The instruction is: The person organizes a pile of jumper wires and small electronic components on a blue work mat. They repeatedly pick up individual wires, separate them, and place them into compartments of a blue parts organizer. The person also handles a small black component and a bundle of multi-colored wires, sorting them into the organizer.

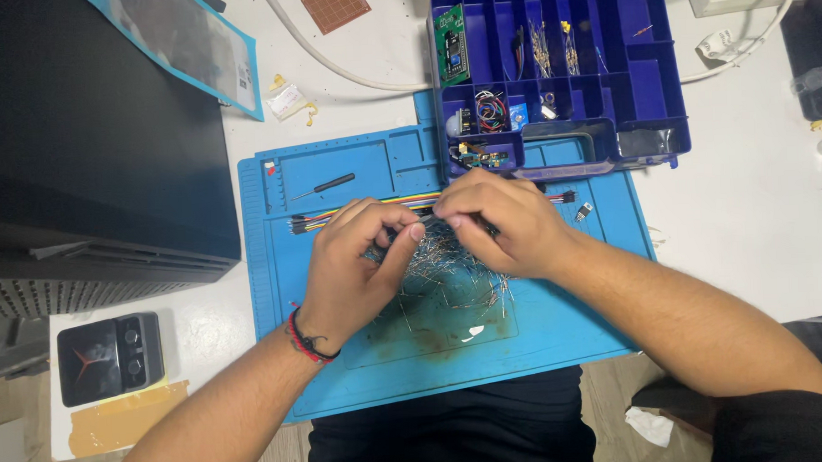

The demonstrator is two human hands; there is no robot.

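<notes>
Two bare hands meet over a blue silicone work mat (343, 370) on a white table (747, 201). Behind the mat sits a blue compartment box (647, 77) of small electronic parts. A ribbon of coloured jumper wires (324, 218) runs across the mat beneath the hands, above a loose heap of thin metal component leads (449, 280). The left hand (353, 265) and right hand (502, 223) each pinch fingertips closed on something small and dark between them; what it is cannot be told. A small black screwdriver (323, 186) lies beside.
</notes>
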